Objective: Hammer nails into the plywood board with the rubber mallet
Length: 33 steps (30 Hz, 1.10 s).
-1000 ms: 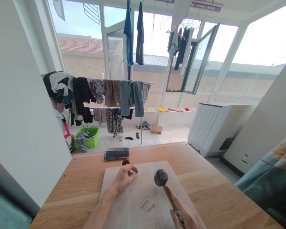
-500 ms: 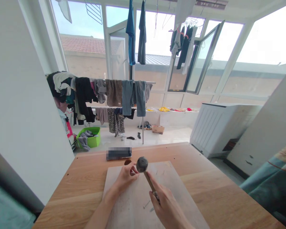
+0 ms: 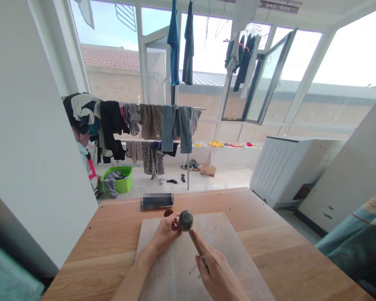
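My right hand is wrapped around the handle of a hammer with a dark round head. That head hovers just beside the fingertips of my left hand. Those fingers are pinched together over a pale wooden board; what they hold, if anything, is hidden. Thin nails stand up from the board's far right part. Near my right hand a loose nail lies on the board. A small round brown thing sits just beyond my left hand.
The board lies on a wooden table. A dark, blurred-out object rests at the table's far edge. Beyond are a laundry rack with clothes, a green basket and a white cabinet-like unit at the right.
The hammer head has dropped slightly and shifted a little left, closer to my left fingertips. My left hand keeps its pinch in nearly the same place.
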Tool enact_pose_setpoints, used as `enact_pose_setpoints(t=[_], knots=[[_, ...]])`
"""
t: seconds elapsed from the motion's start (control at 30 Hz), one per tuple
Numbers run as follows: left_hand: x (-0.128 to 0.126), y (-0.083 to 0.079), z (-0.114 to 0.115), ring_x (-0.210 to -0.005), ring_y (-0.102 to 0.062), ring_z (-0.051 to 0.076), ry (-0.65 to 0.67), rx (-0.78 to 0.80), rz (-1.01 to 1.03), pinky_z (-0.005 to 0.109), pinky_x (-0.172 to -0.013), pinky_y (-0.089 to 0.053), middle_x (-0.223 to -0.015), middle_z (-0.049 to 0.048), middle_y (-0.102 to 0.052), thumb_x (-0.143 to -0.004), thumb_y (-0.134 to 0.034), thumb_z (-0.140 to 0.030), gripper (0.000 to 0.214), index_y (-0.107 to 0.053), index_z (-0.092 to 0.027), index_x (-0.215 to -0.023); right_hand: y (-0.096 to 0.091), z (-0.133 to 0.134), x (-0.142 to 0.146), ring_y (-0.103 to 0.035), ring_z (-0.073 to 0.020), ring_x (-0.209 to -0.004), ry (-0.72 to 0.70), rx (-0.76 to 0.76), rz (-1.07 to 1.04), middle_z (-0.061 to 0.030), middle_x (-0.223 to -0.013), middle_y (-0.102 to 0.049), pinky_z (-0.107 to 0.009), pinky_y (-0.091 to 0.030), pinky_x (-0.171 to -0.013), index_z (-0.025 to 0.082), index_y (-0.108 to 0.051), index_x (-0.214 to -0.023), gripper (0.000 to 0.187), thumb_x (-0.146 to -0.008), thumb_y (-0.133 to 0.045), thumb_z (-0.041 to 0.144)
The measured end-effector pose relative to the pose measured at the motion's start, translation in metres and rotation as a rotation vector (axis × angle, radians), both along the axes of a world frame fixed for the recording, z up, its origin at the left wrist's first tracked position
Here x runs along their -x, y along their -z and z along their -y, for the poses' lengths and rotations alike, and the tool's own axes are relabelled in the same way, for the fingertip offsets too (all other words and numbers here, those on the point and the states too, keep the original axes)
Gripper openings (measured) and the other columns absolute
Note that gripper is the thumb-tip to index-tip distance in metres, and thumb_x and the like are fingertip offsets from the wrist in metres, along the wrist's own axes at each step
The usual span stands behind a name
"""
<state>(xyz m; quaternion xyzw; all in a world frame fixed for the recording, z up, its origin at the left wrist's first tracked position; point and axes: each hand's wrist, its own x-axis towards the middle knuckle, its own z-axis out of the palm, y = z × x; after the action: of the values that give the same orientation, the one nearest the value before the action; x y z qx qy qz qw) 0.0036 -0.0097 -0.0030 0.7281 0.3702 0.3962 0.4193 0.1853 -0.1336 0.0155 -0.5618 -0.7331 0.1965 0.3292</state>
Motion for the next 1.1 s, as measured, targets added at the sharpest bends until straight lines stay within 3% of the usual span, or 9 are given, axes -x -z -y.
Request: enact_pose_setpoints(t=[0.1, 0.2, 0.3, 0.4, 0.53, 0.67, 0.87, 0.97, 1.1], knots=[[0.000, -0.002, 0.002, -0.072, -0.060, 0.015, -0.021, -0.009, -0.057, 0.022, -0.066, -0.047, -0.077, 0.0012, -0.065, -0.067, -0.056, -0.013, 0.031, -0.064, -0.015, -0.097, -0.002, 0.002, -0.003, -0.068, -0.0209, -0.113, -0.003, 0.011, -0.012, -0.0057, -0.123, -0.072, -0.028, -0.049, -0.099, 0.028, -0.034, -0.155, 0.069, -0.089, -0.046, 0.013], [0.002, -0.004, 0.002, -0.080, -0.063, 0.016, -0.028, 0.013, -0.110, 0.024, -0.074, -0.048, -0.088, 0.0029, -0.069, -0.069, -0.062, -0.017, 0.040, -0.061, -0.017, -0.109, 0.009, 0.008, -0.019, -0.066, -0.0214, -0.117, -0.008, -0.006, -0.056, -0.0068, -0.137, -0.065, -0.027, -0.050, -0.098, 0.025, -0.033, -0.155, 0.065, -0.092, -0.045, 0.019], [0.005, -0.014, 0.003, -0.085, -0.061, 0.017, -0.062, -0.043, -0.209, 0.025, -0.075, -0.047, -0.094, 0.0037, -0.067, -0.070, -0.069, -0.025, 0.036, -0.060, -0.018, -0.105, 0.036, 0.017, -0.048, -0.068, -0.0224, -0.113, 0.005, -0.027, -0.069, -0.0087, -0.134, -0.067, -0.028, -0.052, -0.095, 0.022, -0.035, -0.155, 0.061, -0.094, -0.042, 0.026], [0.007, -0.034, 0.010, -0.072, -0.055, 0.015, -0.089, -0.144, -0.366, 0.025, -0.065, -0.041, -0.077, -0.0007, -0.060, -0.076, -0.066, -0.030, 0.016, -0.059, -0.018, -0.083, 0.068, 0.024, -0.078, -0.073, -0.0226, -0.103, -0.017, -0.013, -0.020, -0.0111, -0.131, -0.069, -0.028, -0.055, -0.090, 0.018, -0.036, -0.154, 0.062, -0.094, -0.042, 0.028], [-0.004, -0.059, 0.032, -0.061, -0.053, 0.014, 0.118, -0.147, -0.554, 0.025, -0.056, -0.034, -0.067, -0.0029, -0.058, -0.077, -0.061, -0.025, 0.006, -0.059, -0.020, -0.074, 0.091, 0.029, -0.095, -0.063, -0.0240, -0.123, 0.009, -0.023, -0.024, -0.0112, -0.140, -0.061, -0.030, -0.051, -0.098, 0.016, -0.036, -0.154, 0.062, -0.093, -0.042, 0.028], [-0.026, -0.059, 0.059, -0.068, -0.062, 0.022, 0.298, -0.198, -0.759, 0.028, -0.056, -0.039, -0.077, 0.0026, -0.067, -0.067, -0.067, -0.020, 0.016, -0.062, -0.022, -0.082, 0.081, 0.031, -0.086, -0.058, -0.0231, -0.129, 0.039, -0.024, -0.059, -0.0086, -0.145, -0.055, -0.029, -0.048, -0.103, 0.017, -0.042, -0.152, 0.061, -0.092, -0.043, 0.028], [-0.049, -0.041, 0.074, -0.070, -0.067, 0.029, 0.349, -0.336, -0.880, 0.035, -0.062, -0.047, -0.082, 0.0130, -0.071, -0.073, -0.060, -0.013, 0.036, -0.065, -0.018, -0.108, 0.066, 0.034, -0.079, -0.061, -0.0221, -0.126, 0.062, -0.006, -0.050, -0.0074, -0.140, -0.060, -0.029, -0.050, -0.102, 0.018, -0.045, -0.150, 0.059, -0.091, -0.043, 0.025], [-0.043, -0.042, 0.068, -0.066, -0.064, 0.026, 0.354, -0.308, -0.852, 0.032, -0.058, -0.045, -0.074, 0.0091, -0.068, -0.070, -0.060, -0.011, 0.026, -0.069, -0.020, -0.092, 0.069, 0.033, -0.080, -0.061, -0.0230, -0.126, 0.048, -0.026, -0.054, -0.0085, -0.141, -0.060, -0.030, -0.050, -0.101, 0.017, -0.044, -0.150, 0.060, -0.091, -0.044, 0.023], [-0.017, -0.047, 0.043, -0.068, -0.059, 0.017, 0.312, -0.184, -0.610, 0.025, -0.060, -0.044, -0.077, 0.0017, -0.065, -0.066, -0.058, -0.009, 0.019, -0.066, -0.021, -0.078, 0.073, 0.032, -0.081, -0.061, -0.0238, -0.126, 0.052, -0.048, -0.063, -0.0087, -0.142, -0.059, -0.030, -0.050, -0.101, 0.019, -0.043, -0.151, 0.061, -0.090, -0.046, 0.023]])
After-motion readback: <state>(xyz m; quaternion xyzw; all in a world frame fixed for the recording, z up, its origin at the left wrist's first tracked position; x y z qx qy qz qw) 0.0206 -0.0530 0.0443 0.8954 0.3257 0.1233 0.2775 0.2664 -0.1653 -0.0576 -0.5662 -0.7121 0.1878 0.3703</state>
